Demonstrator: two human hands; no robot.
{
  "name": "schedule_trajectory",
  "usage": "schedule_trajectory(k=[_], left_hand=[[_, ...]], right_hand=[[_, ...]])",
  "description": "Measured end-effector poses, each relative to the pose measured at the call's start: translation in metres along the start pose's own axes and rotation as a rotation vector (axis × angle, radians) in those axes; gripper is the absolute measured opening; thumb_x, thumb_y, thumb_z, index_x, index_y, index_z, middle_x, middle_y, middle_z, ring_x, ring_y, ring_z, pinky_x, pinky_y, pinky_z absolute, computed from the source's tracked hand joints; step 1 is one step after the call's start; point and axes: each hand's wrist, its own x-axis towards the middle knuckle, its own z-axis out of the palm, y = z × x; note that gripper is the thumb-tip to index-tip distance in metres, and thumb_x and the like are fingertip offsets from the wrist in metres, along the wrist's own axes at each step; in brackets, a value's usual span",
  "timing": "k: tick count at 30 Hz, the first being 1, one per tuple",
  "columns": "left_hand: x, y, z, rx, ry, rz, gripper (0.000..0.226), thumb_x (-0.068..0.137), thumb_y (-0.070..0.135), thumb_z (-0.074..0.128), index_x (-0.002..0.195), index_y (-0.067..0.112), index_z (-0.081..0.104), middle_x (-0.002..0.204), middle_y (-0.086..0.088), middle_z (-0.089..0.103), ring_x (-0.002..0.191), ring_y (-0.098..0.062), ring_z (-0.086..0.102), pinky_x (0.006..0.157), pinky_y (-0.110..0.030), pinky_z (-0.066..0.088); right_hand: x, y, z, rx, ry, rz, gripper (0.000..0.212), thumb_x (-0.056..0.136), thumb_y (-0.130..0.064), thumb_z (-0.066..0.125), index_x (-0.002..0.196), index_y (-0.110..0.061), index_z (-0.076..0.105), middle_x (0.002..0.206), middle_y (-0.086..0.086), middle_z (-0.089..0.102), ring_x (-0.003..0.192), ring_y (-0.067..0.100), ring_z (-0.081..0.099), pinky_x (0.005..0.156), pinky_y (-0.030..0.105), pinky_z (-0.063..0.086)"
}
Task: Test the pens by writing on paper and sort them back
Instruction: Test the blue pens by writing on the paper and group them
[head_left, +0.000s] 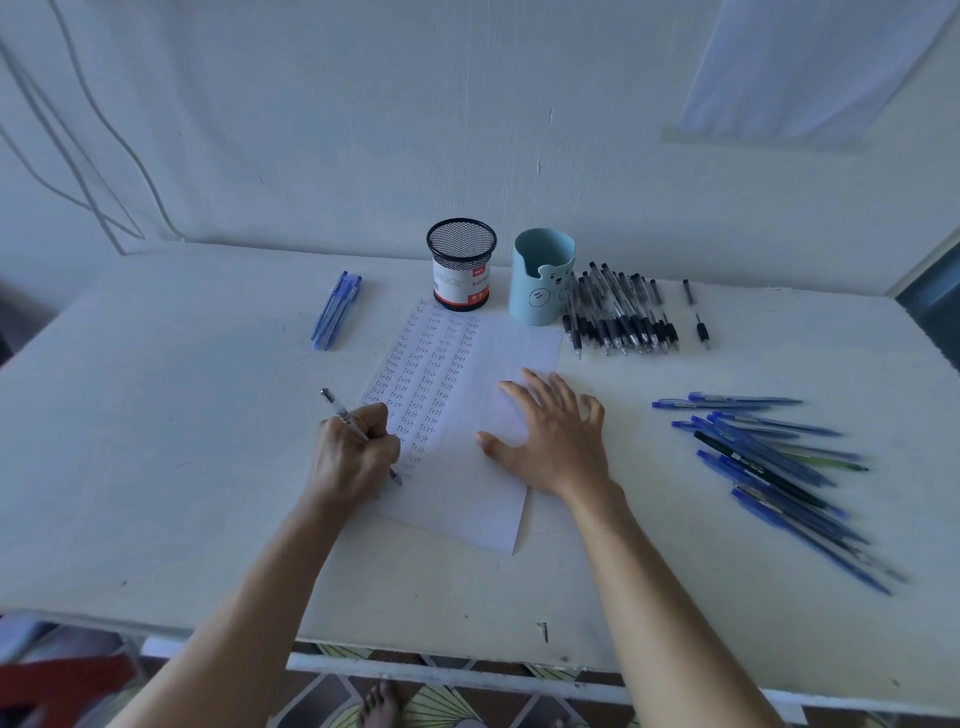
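Worktop (156, 467) white, far edge against the wall, near edge under both forearms; widest open stretch lay at left front. Paper (467, 499) sat mid-worktop, skewed, with columns of "Test" written down its left half. Loose blue pens (769, 467) fanned near the right edge; black pens (618, 317) lay just beside the blue cup (540, 278), with the mesh cup (461, 265) to its left. Right hand (556, 441) rested on the paper, fingers (540, 395) spread and released. Left hand (356, 452) grasped the pen (340, 410) in curled fingers, tip on the paper near its left edge.
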Motion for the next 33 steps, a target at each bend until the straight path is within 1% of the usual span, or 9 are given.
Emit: schedule_trajectory(k=[13, 18, 21, 23, 24, 26, 28, 30, 33], left_hand=[[0.0, 0.003, 0.0, 0.025, -0.014, -0.003, 0.024, 0.052, 0.01, 0.049, 0.056, 0.018, 0.026, 0.053, 0.009, 0.02, 0.055, -0.014, 0.02, 0.054, -0.03, 0.017], [0.0, 0.003, -0.002, -0.031, -0.024, 0.0, 0.024, 0.053, 0.009, 0.05, 0.059, 0.014, 0.027, 0.053, 0.007, 0.025, 0.054, -0.014, 0.024, 0.053, -0.03, 0.021], [0.004, 0.004, -0.005, -0.179, -0.026, -0.068, 0.019, 0.058, 0.006, 0.054, 0.054, 0.018, 0.04, 0.052, 0.001, 0.038, 0.052, -0.017, 0.035, 0.053, -0.034, 0.031], [0.005, 0.007, -0.008, -0.214, -0.068, -0.063, 0.023, 0.074, 0.003, 0.065, 0.065, 0.022, 0.057, 0.057, 0.001, 0.052, 0.05, -0.018, 0.046, 0.053, -0.03, 0.037], [0.006, 0.01, -0.009, -0.225, -0.108, -0.062, 0.021, 0.081, 0.002, 0.071, 0.075, 0.021, 0.062, 0.063, 0.001, 0.06, 0.052, -0.017, 0.053, 0.055, -0.03, 0.042], [0.007, 0.017, -0.008, -0.264, -0.212, -0.084, 0.015, 0.084, 0.006, 0.077, 0.09, 0.016, 0.068, 0.081, 0.0, 0.073, 0.07, -0.015, 0.068, 0.069, -0.03, 0.051], [0.01, 0.028, -0.006, -0.305, -0.272, -0.081, 0.013, 0.084, 0.005, 0.078, 0.091, 0.013, 0.071, 0.093, -0.003, 0.077, 0.088, -0.017, 0.072, 0.082, -0.031, 0.055], [0.012, 0.043, 0.001, -0.304, -0.297, 0.005, 0.007, 0.086, 0.005, 0.075, 0.086, 0.009, 0.07, 0.084, -0.003, 0.075, 0.077, -0.017, 0.069, 0.072, -0.03, 0.055], [0.008, 0.072, 0.016, -0.255, -0.353, 0.121, 0.014, 0.096, 0.016, 0.065, 0.085, 0.007, 0.064, 0.065, -0.001, 0.066, 0.054, -0.013, 0.057, 0.052, -0.023, 0.044]], right_hand=[[-0.001, -0.001, -0.003, 0.017, -0.003, 0.006, 0.088, 0.067, -0.085, 0.02, 0.145, -0.046, 0.029, 0.164, -0.014, 0.016, 0.152, 0.017, 0.008, 0.113, 0.051, 0.008], [-0.001, -0.004, -0.006, 0.034, -0.041, 0.019, 0.081, 0.073, -0.083, 0.029, 0.145, -0.047, 0.028, 0.164, -0.015, 0.013, 0.152, 0.015, 0.006, 0.115, 0.051, 0.007], [0.0, -0.008, -0.008, 0.069, -0.068, 0.048, 0.073, 0.083, -0.074, 0.046, 0.146, -0.045, 0.028, 0.164, -0.014, 0.011, 0.152, 0.016, 0.003, 0.117, 0.052, 0.003], [-0.001, -0.012, -0.01, 0.099, -0.086, 0.061, 0.072, 0.085, -0.068, 0.052, 0.148, -0.042, 0.027, 0.165, -0.011, 0.01, 0.153, 0.018, 0.001, 0.118, 0.053, 0.001], [-0.002, -0.014, -0.01, 0.131, -0.085, 0.067, 0.073, 0.086, -0.066, 0.053, 0.148, -0.041, 0.027, 0.165, -0.009, 0.01, 0.153, 0.019, 0.001, 0.119, 0.053, 0.0], [-0.005, -0.017, -0.012, 0.248, -0.048, 0.097, 0.075, 0.082, -0.066, 0.05, 0.149, -0.037, 0.031, 0.163, -0.009, 0.018, 0.152, 0.018, 0.008, 0.121, 0.052, 0.001], [-0.013, -0.022, -0.019, 0.431, 0.085, 0.135, 0.076, 0.076, -0.066, 0.045, 0.143, -0.032, 0.044, 0.155, -0.01, 0.037, 0.147, 0.014, 0.026, 0.121, 0.049, 0.015], [-0.022, -0.025, -0.032, 0.608, 0.197, 0.178, 0.058, 0.082, -0.052, 0.055, 0.135, -0.026, 0.056, 0.143, -0.012, 0.052, 0.136, 0.008, 0.042, 0.117, 0.037, 0.028], [-0.042, -0.025, -0.052, 0.85, 0.258, 0.293, 0.037, 0.093, -0.029, 0.062, 0.13, -0.027, 0.06, 0.135, -0.016, 0.057, 0.125, -0.002, 0.046, 0.105, 0.021, 0.034]])
